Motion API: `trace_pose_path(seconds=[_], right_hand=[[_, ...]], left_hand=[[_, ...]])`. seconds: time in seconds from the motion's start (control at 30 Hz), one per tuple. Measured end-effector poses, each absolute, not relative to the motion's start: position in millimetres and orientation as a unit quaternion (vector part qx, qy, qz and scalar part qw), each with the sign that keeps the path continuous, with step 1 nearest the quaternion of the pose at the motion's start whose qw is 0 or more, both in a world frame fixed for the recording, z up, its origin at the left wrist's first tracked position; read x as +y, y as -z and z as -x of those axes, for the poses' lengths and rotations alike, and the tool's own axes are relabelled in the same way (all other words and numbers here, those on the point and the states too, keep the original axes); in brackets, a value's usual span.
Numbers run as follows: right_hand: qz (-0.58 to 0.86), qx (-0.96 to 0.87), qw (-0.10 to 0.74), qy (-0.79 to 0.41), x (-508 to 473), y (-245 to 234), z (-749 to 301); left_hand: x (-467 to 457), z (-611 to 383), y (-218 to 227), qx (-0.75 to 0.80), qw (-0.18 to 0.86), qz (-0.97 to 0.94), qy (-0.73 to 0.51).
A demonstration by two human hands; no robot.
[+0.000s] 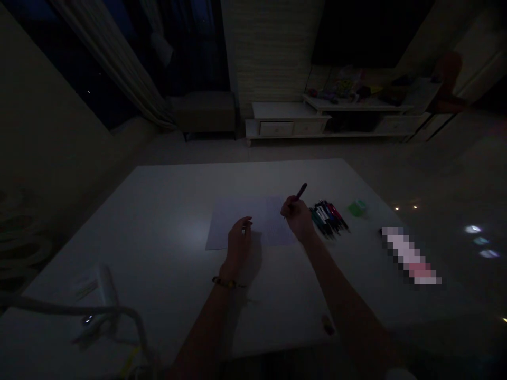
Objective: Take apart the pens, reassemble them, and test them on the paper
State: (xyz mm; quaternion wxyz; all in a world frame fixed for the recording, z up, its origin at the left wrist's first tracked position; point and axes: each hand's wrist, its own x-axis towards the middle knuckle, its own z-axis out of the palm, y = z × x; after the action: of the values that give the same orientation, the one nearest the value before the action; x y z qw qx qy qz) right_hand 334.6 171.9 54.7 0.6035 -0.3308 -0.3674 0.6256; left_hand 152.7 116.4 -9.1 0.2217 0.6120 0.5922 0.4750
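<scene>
A sheet of paper (pixel 257 211) with faint lines of print on its right part lies on the white table (pixel 166 200). My right hand (pixel 299 219) is closed around a dark pen (pixel 302 190) over the paper's right edge; the pen's upper end points up and away. On the paper's lower middle rests my left hand (pixel 238 237), fingers loosely bent and a little apart, with nothing visible held in it. A beaded bracelet (pixel 224 282) circles the left wrist. Close to the right of my right hand lies a bunch of several pens (pixel 328 217).
A green object (pixel 357 207) sits right of the pens, and a pixelated item (pixel 410 256) lies near the table's right edge. At the lower left are a grey curved tube (pixel 71 310) and a white device (pixel 106 285). A low cabinet (pixel 289 125) stands beyond the table. The room is dim.
</scene>
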Motion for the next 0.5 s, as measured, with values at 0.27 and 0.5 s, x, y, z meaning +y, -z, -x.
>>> trace_pose_path(seconds=[0.27,0.5], right_hand=[[0.245,-0.266,0.496,-0.789,214.3,-42.0,-339.8],[0.212,-0.208,0.5,-0.814,231.1,-29.8,-348.7]], left_hand=[[119.4,-158.5,25.6,0.595,0.175,-0.672,-0.404],[121.2,-160.8,23.7,0.597,0.164,-0.681,-0.391]])
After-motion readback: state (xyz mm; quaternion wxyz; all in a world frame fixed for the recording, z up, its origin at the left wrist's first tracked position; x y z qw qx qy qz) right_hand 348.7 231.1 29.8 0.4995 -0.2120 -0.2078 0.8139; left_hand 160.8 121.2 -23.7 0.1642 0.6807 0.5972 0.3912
